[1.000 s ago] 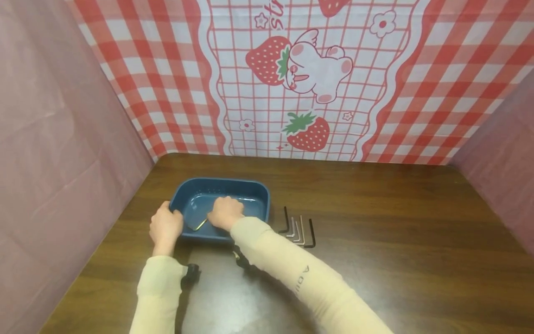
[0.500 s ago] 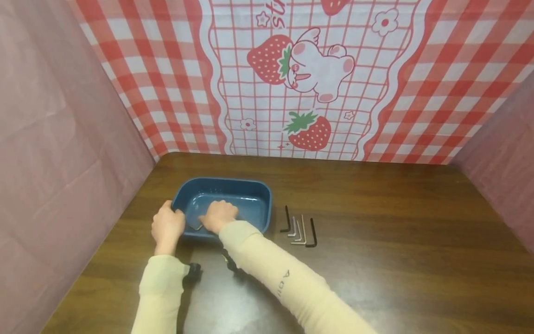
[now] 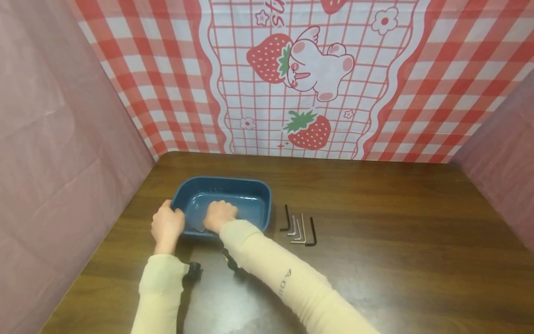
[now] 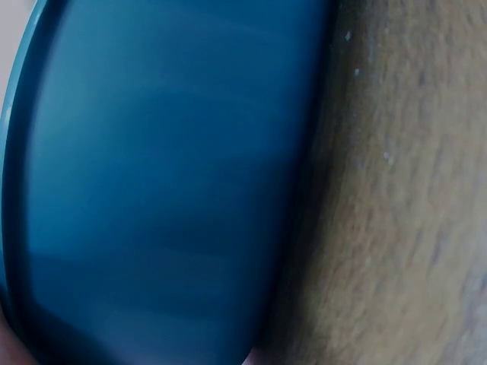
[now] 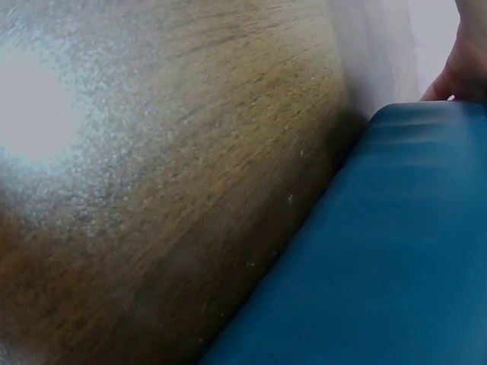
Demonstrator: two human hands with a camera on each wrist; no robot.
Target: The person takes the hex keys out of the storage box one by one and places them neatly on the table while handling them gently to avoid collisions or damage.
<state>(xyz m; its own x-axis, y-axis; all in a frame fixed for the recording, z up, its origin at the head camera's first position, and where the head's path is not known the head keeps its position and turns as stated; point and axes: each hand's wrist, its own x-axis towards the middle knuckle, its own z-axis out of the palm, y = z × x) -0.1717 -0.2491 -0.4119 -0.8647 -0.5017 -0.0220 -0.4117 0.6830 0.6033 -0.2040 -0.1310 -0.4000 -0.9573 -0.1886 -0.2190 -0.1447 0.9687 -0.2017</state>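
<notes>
A blue rectangular box (image 3: pixel 254 211), open at the top, stands on the left part of the table. My left hand (image 3: pixel 168 226) grips its left end, thumb near the rim; the left wrist view shows mostly the box's outer wall (image 4: pixel 160 167). Inside the box, near the front wall, is my right hand (image 3: pixel 220 216), its fingers curled and knuckles up. A short bit of an L-shaped hex key (image 3: pixel 201 228) shows faintly by those fingers; the hand hides most of it. In the right wrist view the box wall blocks the right hand.
Right of the box, several hex keys lie side by side on the brown wooden table (image 3: pixel 396 241), among them a black hex key (image 3: pixel 313 232) at the right end. A red-and-white checked cloth (image 3: pixel 308 83) hangs behind, with pink cloth (image 3: pixel 71 139) at the left.
My right hand has shifted left and slightly down inside the box. The gold-looking hex key, plainly visible before, is now mostly hidden. My left hand stays on the box end.
</notes>
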